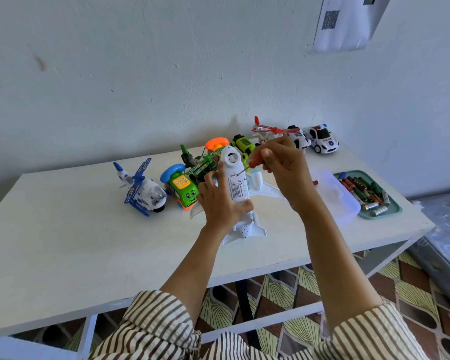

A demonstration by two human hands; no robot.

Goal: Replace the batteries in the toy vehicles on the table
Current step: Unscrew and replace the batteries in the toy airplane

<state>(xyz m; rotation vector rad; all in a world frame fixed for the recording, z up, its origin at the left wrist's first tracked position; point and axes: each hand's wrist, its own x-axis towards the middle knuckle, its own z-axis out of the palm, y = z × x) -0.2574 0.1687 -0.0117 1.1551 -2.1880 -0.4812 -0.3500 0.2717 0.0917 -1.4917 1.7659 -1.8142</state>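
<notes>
The white plastic toy airplane (238, 183) is held belly-up over the middle of the white surface (63, 242), its sticker showing a "CE" mark with other print too small to read; the white toy car (321, 139) at the far right corner carries the word "POLICE". The left hand (220, 201) has its grip closed around the airplane's body, and the right hand (283, 172) grips a small red-handled screwdriver (255, 162) whose tip touches the belly beside the sticker. A teal tray (395, 210) of loose batteries (361, 188) lies at the right edge, just beside a clear plastic box (333, 196).
</notes>
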